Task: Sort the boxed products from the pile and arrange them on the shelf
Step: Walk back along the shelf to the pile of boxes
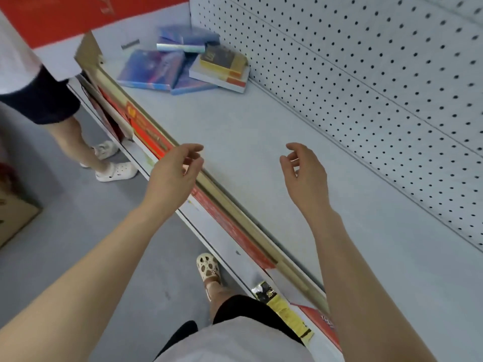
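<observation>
1. The left hand [173,169] hangs over the front edge of the shelf [261,158], fingers loosely curved, holding nothing.
2. The right hand [304,173] hovers above the bare shelf surface, relaxed and empty too, well apart from the left.
3. The pile of boxes [183,61] lies at the far end of the shelf, near the pegboard [366,74] back wall, far from both hands.
4. In the pile, blue boxes [151,69] lie flat and overlapping; a dark and yellow box [223,61] rests tilted on top at the right.
5. Another person's legs [78,137] stand on the floor beside the far end of the shelf.
</observation>
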The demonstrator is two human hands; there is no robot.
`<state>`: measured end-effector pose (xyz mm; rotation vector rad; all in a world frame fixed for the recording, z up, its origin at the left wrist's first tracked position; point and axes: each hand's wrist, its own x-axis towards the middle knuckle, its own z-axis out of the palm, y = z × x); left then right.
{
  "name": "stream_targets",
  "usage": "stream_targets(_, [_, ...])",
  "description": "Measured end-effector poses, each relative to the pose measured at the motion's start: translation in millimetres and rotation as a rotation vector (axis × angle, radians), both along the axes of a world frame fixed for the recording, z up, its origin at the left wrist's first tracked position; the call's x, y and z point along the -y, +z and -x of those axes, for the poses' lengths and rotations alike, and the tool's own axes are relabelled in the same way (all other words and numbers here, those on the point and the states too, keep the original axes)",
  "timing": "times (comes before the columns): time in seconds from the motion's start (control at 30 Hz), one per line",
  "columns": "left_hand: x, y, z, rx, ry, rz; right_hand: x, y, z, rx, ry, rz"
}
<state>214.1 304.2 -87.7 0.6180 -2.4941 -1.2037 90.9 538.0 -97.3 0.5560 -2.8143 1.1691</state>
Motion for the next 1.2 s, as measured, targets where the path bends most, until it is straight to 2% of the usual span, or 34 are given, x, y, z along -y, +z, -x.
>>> stream_targets(0.33, [147, 4, 110, 0.059, -0.049, 0.126, 172, 2, 159, -0.004, 0.079, -0.150])
stream_targets(0.53, [229, 2, 205, 0.039, -0.192, 0.279, 251, -18, 240, 0.008, 0.058, -0.380])
stream_targets(0.63, [261, 6, 258, -0.008, -0.254, 0.327, 267, -32, 242, 0.081, 0.076, -0.419])
stream_targets(0.7, [278, 8, 291, -0.029, -0.310, 0.356, 267, -37, 230, 0.110, 0.018, -0.357])
stream_targets(0.77, [294, 5, 324, -0.004, -0.373, 0.425, 265, -39, 215, 0.045, -0.061, -0.334])
stream_targets(0.87, [307, -5, 356, 0.114, -0.472, 0.539, 263, -38, 196, -0.090, -0.151, -0.415])
stream_targets(1.03, [300, -23, 351, 0.187, -0.499, 0.640, 270, -20, 189, 0.041, -0.297, -0.298])
stream_targets(1.2, [292, -19, 320, 0.110, -0.512, 0.720, 282, -11, 202, 0.197, -0.327, -0.376])
